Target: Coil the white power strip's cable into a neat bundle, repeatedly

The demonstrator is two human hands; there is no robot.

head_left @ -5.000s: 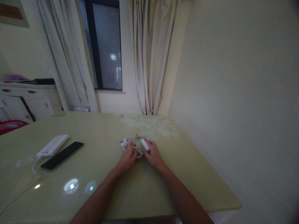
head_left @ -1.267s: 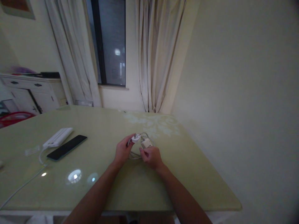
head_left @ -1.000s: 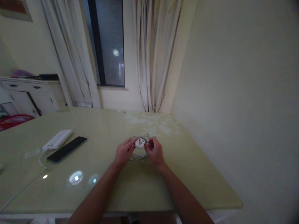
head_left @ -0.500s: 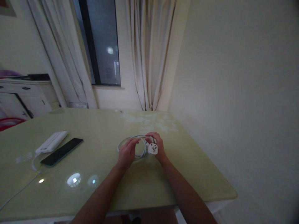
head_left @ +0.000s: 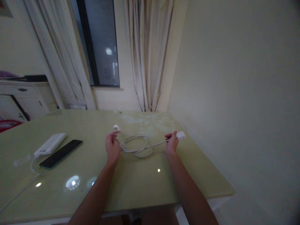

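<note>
A white power cable (head_left: 138, 151) lies in loose loops between my two hands. My right hand (head_left: 172, 144) is closed on its stretch at the right, and the white plug (head_left: 180, 135) sticks out beyond the fingers; its pins cannot be made out now. Around the cable's other side my left hand (head_left: 112, 147) is closed, and a small white connector end (head_left: 116, 127) pokes up past its fingertips. Part of the cable is hidden behind the left fingers.
On the left of the greenish glossy table (head_left: 131, 184) lie a white power bank (head_left: 50, 144) and a dark phone (head_left: 61, 153), with a thin white cord (head_left: 20, 193) near them. A wall (head_left: 229, 93) borders the right side. Curtains (head_left: 150, 56) and a window (head_left: 103, 43) stand behind.
My hands have moved apart, the left one leftward and the right one rightward with the plug. The cable loops now spread out between them, with one length drawn toward the right hand.
</note>
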